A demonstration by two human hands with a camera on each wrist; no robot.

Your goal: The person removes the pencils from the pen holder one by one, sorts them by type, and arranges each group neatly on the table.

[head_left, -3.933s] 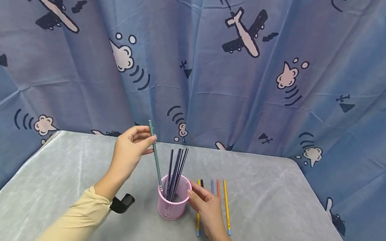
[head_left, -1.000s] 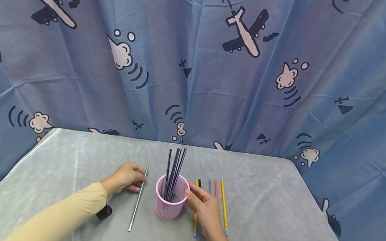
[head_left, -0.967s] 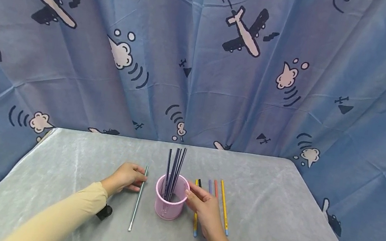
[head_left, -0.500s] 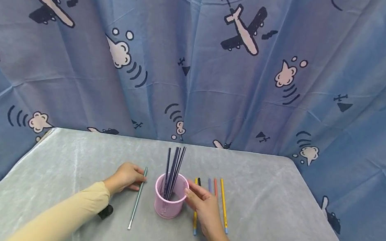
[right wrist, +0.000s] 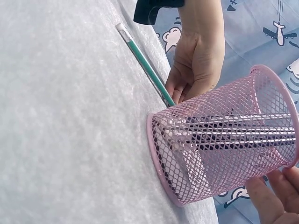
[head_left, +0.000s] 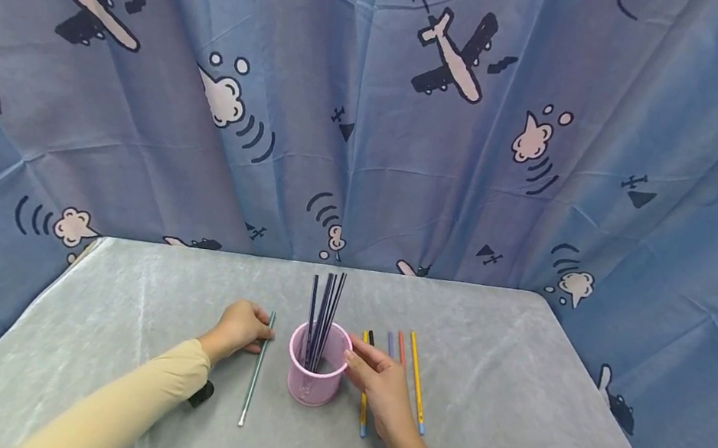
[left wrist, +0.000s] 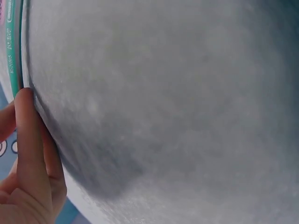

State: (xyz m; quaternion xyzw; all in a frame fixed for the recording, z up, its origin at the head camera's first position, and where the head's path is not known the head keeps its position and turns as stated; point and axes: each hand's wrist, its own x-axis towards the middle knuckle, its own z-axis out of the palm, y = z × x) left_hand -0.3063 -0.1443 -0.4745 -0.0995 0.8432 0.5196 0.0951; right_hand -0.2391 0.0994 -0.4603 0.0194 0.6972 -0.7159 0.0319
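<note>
A green pencil (head_left: 252, 386) lies on the grey table (head_left: 182, 290) with its white-tipped end toward the person, and the left hand (head_left: 238, 326) pinches it close to its far end. Just to the right stands a pink mesh cup (head_left: 313, 388) holding several dark pencils (head_left: 324, 304), its right side gripped by the right hand (head_left: 387, 395), which partly hides a row of coloured pencils (head_left: 417, 380) on the table; behind everything hangs a blue curtain (head_left: 322, 95) printed with planes and clouds.
</note>
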